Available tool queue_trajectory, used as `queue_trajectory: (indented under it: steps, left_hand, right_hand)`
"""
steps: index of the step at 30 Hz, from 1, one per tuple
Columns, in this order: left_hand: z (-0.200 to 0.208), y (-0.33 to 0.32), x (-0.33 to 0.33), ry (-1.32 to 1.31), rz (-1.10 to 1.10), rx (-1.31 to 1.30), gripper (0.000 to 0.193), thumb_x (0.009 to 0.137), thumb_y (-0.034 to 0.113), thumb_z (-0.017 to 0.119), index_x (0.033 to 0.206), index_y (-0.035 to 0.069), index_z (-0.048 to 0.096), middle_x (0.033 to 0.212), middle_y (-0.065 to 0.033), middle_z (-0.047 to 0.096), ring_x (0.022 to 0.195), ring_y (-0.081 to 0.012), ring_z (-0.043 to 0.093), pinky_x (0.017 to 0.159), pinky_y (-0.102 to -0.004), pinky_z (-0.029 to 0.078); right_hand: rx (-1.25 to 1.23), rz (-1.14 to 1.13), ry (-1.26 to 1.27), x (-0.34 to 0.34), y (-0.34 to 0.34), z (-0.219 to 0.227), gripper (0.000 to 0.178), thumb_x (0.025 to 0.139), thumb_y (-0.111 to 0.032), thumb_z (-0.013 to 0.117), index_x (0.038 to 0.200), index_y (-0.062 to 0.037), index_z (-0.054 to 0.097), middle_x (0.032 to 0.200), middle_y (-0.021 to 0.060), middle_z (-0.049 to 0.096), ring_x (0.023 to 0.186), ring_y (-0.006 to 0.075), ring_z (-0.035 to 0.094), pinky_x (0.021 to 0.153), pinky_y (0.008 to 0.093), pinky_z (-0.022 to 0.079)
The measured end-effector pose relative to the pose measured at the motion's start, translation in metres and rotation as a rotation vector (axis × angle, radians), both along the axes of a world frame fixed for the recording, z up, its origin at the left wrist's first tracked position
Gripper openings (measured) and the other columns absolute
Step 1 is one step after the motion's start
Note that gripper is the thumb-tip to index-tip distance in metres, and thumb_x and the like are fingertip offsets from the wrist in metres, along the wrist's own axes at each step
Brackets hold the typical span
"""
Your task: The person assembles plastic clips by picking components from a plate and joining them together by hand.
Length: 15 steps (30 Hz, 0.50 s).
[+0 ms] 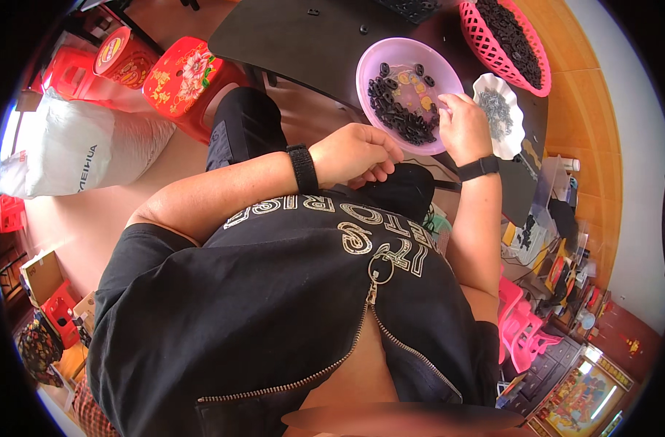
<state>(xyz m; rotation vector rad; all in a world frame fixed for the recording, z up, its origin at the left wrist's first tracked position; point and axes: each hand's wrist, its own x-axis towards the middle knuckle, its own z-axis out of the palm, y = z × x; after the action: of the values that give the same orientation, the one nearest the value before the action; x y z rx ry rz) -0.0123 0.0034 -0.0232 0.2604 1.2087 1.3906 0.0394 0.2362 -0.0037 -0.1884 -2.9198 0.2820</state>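
A round pink bowl (363, 81) sits near the edge of the dark table (296, 44). Small black oval parts (401, 109) are heaped inside it, over a printed yellow pattern. Over the bowl's right rim, my right hand (465, 131) has its thumb and fingers pinched together; whatever is between them is too small to make out. My left hand (353, 154) hangs just in front of the bowl's near rim with its fingers curled in, their tips partly hidden. Beside my right hand stands a white scalloped dish (516, 120) of small shiny grey pieces (496, 113).
A pink lattice basket (485, 62) full of black parts stands at the far right. Two loose black parts (364, 29) lie on the table. At left are a red flowered stool (183, 76) and a large white sack (92, 146). Pink stools (522, 328) stand at right.
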Motion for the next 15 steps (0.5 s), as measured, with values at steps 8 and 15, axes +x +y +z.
queue_trajectory:
  steps: [8,15]
  left_hand:
    - [-0.001,-0.003,-0.003,0.023,0.005,-0.017,0.022,0.091,0.003,0.046,0.102,0.001,0.065,0.081,-0.0032,0.063,0.069,-0.0087,0.061,0.063,-0.0225,0.054]
    - [-0.002,-0.003,-0.004,0.012,0.011,-0.009,0.022,0.092,0.003,0.046,0.103,0.001,0.065,0.081,-0.003,0.064,0.069,-0.0088,0.061,0.063,-0.0218,0.054]
  right_hand:
    - [0.127,-0.029,-0.121,-0.015,-0.017,-0.007,0.011,0.078,-0.003,0.062,0.089,-0.0018,0.062,0.088,0.0174,0.063,0.086,0.0355,0.062,0.077,0.0431,0.051]
    - [-0.007,0.013,-0.045,-0.011,-0.014,-0.015,0.016,0.075,0.002,0.058,0.09,-0.0021,0.061,0.084,0.0151,0.063,0.075,0.031,0.063,0.07,0.0398,0.051]
